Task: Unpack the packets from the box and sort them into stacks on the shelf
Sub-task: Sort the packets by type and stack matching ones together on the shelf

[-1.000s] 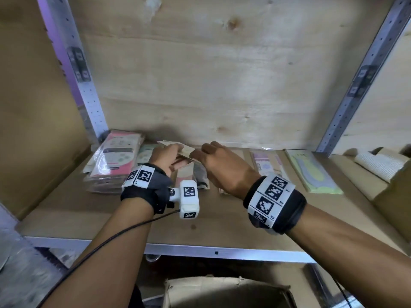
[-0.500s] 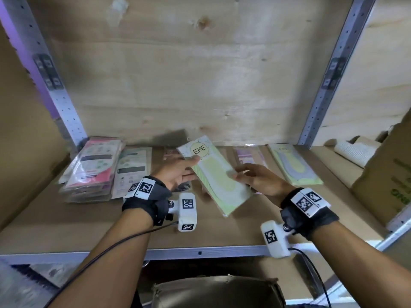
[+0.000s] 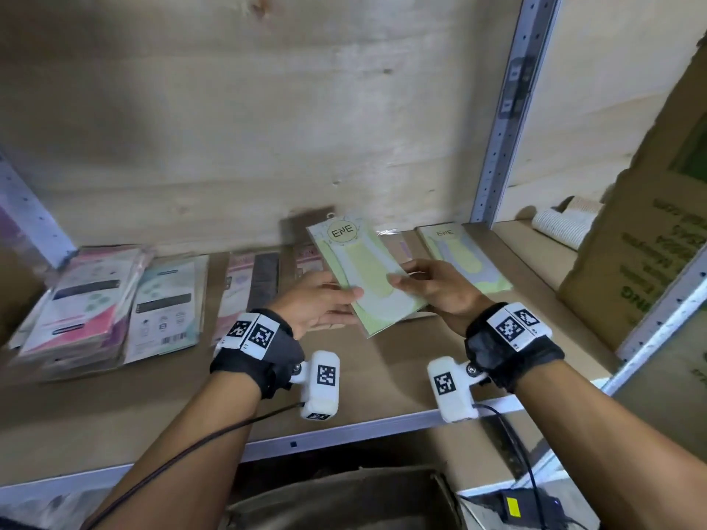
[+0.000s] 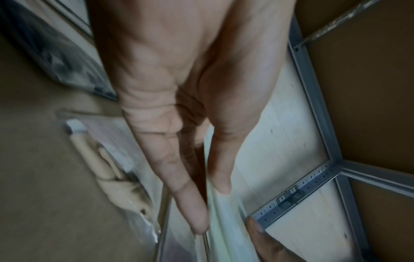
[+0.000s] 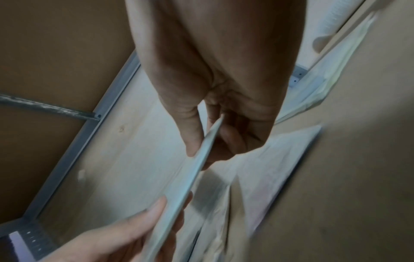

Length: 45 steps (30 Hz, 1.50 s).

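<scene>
Green packet (image 3: 367, 277) has shifted right since earlier, pinched in both grips, left hand (image 3: 317, 300) and right hand (image 3: 436, 288); sorting step, next lay it on matching packet (image 3: 459, 254) on the shelf (image 3: 382, 376).

"ENE" on the held packet (image 3: 367, 269) and the shelved packet (image 3: 459, 254).

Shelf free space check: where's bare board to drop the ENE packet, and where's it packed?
Bare board runs along the front of the shelf, between its metal front edge and the packets. The back row is crowded: pink stack, teal packet, more packets behind the left hand. The held ENE packet matches the green one beyond the right hand.
</scene>
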Each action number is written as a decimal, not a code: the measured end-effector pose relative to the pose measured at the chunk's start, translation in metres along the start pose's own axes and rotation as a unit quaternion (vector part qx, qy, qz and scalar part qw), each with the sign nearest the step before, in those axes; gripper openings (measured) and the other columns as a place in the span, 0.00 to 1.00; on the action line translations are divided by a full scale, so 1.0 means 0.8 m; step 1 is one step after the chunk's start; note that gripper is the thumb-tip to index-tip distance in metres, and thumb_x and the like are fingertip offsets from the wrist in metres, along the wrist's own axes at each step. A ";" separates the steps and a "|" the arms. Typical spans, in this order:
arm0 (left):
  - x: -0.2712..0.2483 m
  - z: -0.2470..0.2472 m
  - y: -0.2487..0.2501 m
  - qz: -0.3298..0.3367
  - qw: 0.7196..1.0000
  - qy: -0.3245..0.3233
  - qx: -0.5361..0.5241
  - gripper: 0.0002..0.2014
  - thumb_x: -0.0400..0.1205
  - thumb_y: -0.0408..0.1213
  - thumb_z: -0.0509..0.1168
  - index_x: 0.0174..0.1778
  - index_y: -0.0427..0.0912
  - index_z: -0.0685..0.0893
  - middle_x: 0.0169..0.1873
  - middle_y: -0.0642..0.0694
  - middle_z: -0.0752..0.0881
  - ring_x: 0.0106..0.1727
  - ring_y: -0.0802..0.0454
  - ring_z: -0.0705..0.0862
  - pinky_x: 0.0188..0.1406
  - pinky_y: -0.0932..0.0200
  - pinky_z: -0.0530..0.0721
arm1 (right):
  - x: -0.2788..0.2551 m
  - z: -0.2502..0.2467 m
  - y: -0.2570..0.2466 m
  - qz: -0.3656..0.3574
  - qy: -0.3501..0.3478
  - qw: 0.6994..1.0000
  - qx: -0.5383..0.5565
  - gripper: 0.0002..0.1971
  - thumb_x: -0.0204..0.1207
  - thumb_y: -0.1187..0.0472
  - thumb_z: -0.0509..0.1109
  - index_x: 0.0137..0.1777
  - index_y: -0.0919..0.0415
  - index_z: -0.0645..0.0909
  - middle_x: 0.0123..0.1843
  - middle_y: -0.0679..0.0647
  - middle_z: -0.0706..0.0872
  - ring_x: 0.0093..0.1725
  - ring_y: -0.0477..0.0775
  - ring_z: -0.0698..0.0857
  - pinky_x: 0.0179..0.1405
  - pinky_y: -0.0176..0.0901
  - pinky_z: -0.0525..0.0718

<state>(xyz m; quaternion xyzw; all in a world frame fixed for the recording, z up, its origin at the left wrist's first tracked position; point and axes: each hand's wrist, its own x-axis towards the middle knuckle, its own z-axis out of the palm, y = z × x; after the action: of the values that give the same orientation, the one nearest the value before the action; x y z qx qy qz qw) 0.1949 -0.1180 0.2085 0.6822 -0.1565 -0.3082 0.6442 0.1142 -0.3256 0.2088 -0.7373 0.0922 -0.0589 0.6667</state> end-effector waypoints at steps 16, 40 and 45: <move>0.144 0.171 0.047 -0.074 0.995 0.050 0.049 0.09 0.81 0.19 0.69 0.56 0.23 0.80 0.65 0.23 0.83 0.66 0.30 0.85 0.44 0.58 0.88 | 0.037 -0.173 0.025 0.068 0.221 0.954 -0.191 0.23 0.70 0.67 0.78 0.66 0.60 0.84 0.55 0.56 0.89 0.57 0.59 0.86 0.62 0.56 0.86; 0.198 0.204 0.027 -0.005 0.953 0.133 0.273 0.23 0.71 0.27 0.79 0.61 0.23 0.83 0.56 0.29 0.88 0.54 0.37 0.91 0.52 0.44 0.92 | 0.039 -0.180 0.035 0.168 0.228 0.899 -0.334 0.17 0.75 0.64 0.74 0.62 0.69 0.83 0.63 0.65 0.84 0.62 0.65 0.83 0.57 0.45 0.82; 0.193 0.193 0.029 0.006 0.954 0.129 0.272 0.20 0.73 0.30 0.78 0.58 0.26 0.85 0.53 0.31 0.90 0.51 0.37 0.92 0.48 0.44 0.93 | 0.037 -0.172 0.029 0.165 0.238 0.887 -0.359 0.21 0.73 0.57 0.75 0.65 0.63 0.82 0.66 0.62 0.81 0.67 0.65 0.78 0.66 0.54 0.81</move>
<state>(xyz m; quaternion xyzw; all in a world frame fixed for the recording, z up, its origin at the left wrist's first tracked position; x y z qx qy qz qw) 0.2206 -0.3362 0.2004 0.8647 -0.1544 -0.1591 0.4507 0.1126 -0.4681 0.1990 -0.8643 0.3831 -0.0847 0.3148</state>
